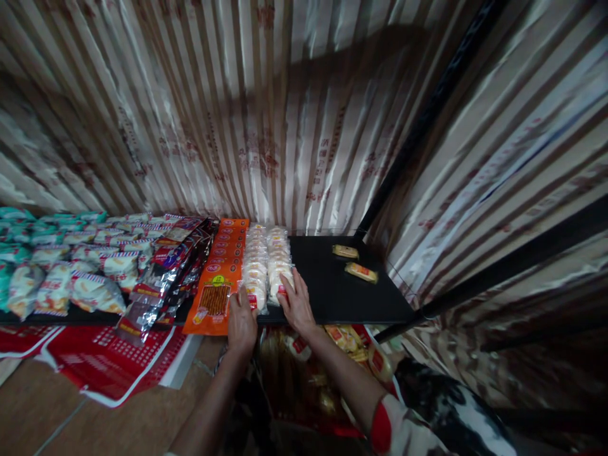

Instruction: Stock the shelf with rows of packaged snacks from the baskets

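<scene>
Two side-by-side rows of white snack packs in clear wrappers, the left row (256, 253) and the right row (278, 250), run from front to back on a black shelf (323, 297). My left hand (242, 322) touches the front of the left row, its fingers extended along the outer side near a red label. On the other side, my right hand (297, 305) lies with spread fingers against the front packs of the right row. Directly left of the rows is a long orange packet (221, 269) with a picture of brown sticks, partly beside my left hand.
Dark shiny packets (166, 266), white puffy bags (95, 288) and green bags (14, 253) fill the shelf leftward. Two small yellow-wrapped packs (361, 272) lie at right. Below are a red bag (114, 361) and wrapped food (346, 339). A black post (403, 158) rises behind.
</scene>
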{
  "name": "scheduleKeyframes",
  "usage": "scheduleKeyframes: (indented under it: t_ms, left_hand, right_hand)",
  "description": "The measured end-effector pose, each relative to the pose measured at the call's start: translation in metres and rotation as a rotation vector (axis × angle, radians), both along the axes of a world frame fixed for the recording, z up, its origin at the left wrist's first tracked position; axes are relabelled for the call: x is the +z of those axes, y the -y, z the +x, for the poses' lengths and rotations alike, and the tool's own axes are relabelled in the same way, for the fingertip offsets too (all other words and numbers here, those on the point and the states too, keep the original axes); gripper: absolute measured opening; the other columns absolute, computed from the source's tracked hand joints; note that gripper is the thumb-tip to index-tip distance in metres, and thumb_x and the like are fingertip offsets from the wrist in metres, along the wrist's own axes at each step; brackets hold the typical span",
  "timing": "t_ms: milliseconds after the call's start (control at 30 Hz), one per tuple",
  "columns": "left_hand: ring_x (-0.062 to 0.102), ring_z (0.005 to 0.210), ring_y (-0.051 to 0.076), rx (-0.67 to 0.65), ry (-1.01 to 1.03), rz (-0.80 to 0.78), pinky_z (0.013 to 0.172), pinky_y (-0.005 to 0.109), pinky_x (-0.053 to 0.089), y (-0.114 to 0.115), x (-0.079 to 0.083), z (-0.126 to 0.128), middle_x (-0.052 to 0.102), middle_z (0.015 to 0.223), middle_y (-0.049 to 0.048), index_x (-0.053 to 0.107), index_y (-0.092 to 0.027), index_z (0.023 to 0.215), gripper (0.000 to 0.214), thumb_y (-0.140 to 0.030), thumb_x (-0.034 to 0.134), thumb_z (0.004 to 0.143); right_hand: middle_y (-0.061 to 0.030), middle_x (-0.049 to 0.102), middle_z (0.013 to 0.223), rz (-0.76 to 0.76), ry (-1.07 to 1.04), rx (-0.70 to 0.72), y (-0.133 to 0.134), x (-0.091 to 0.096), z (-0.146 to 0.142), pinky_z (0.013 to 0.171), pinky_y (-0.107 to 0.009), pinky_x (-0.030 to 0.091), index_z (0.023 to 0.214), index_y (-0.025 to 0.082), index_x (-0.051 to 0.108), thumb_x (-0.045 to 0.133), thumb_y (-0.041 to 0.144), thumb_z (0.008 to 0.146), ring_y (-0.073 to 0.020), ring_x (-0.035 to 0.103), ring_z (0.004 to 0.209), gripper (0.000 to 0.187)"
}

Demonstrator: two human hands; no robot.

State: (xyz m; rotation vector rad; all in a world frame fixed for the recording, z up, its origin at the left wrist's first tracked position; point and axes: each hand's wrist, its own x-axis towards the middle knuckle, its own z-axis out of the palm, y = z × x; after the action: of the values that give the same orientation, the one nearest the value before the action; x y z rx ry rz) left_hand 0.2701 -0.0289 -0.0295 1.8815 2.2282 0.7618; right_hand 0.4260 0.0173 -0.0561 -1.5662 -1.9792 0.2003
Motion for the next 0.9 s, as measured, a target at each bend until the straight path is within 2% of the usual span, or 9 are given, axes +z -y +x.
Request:
scheduleKeyframes:
  t_ms: [167,367,467,633,700,800,900]
  left_hand:
    - [0.055,0.102,0.025,0.012,-0.040,0.004,0.083,0.037,0.047,-0.010,-0.003,0.004,0.046,0.118,0.0184,0.031,-0.010,0.134,0.058,-0.015,0.052,0.080]
    - [0.057,0.097,0.024,0.056,-0.132,-0.071,0.073,0.033,0.050,-0.018,0.000,0.007,0.046,0.119,0.0188,0.032,-0.011,0.134,0.055,-0.021,0.050,0.083]
    - [0.056,0.100,0.027,0.070,-0.160,-0.067,0.070,0.034,0.051,-0.017,0.001,0.009,0.044,0.120,0.0194,0.031,-0.012,0.135,0.054,-0.025,0.047,0.085]
    - [0.054,0.103,0.027,0.055,-0.140,0.019,0.077,0.037,0.050,-0.010,0.002,0.012,0.039,0.123,0.0206,0.028,-0.011,0.137,0.056,-0.027,0.045,0.086]
    - [0.054,0.102,0.027,0.052,-0.137,0.030,0.075,0.037,0.050,-0.007,0.005,0.012,0.038,0.125,0.0207,0.026,-0.013,0.139,0.059,-0.029,0.046,0.086]
    - [0.056,0.097,0.028,0.048,-0.155,0.019,0.066,0.036,0.051,-0.001,0.013,0.015,0.037,0.127,0.0197,0.032,-0.017,0.137,0.058,-0.036,0.048,0.084]
    - [0.056,0.096,0.025,-0.054,-0.109,0.047,0.067,0.034,0.050,0.016,0.017,0.027,0.045,0.121,0.0158,0.047,-0.016,0.125,0.043,-0.037,0.043,0.087]
  right_hand:
    - [-0.0086,0.016,0.151,0.011,0.019,-0.012,0.000,-0.002,-0.001,0.098,-0.046,0.037,0.135,0.025,0.041,0.042,0.030,0.089,-0.0276,0.024,0.134,0.046]
    - [-0.0086,0.018,0.151,0.001,0.060,-0.036,-0.001,-0.006,-0.001,0.097,-0.047,0.038,0.136,0.026,0.040,0.041,0.030,0.090,-0.0287,0.025,0.134,0.046]
    - [-0.0081,0.017,0.151,-0.014,0.058,-0.037,0.000,-0.005,-0.002,0.098,-0.049,0.036,0.138,0.027,0.037,0.039,0.030,0.091,-0.0286,0.021,0.135,0.047]
    - [-0.0061,0.012,0.153,-0.027,0.006,-0.006,0.006,0.005,0.000,0.100,-0.051,0.032,0.139,0.029,0.034,0.040,0.031,0.090,-0.0302,0.009,0.138,0.049]
    - [-0.0063,0.010,0.153,-0.020,-0.031,-0.019,0.010,0.010,0.006,0.100,-0.055,0.030,0.138,0.028,0.035,0.040,0.034,0.089,-0.0319,0.005,0.138,0.050]
    - [-0.0096,0.020,0.150,0.060,-0.124,-0.032,0.024,0.018,0.026,0.104,-0.050,0.028,0.136,0.022,0.038,0.037,0.031,0.090,-0.0275,0.015,0.136,0.047]
    - [-0.0125,0.045,0.133,0.151,-0.224,-0.065,0.049,0.026,0.061,0.102,-0.043,0.033,0.126,0.018,0.048,0.037,0.028,0.090,-0.0226,0.037,0.125,0.039]
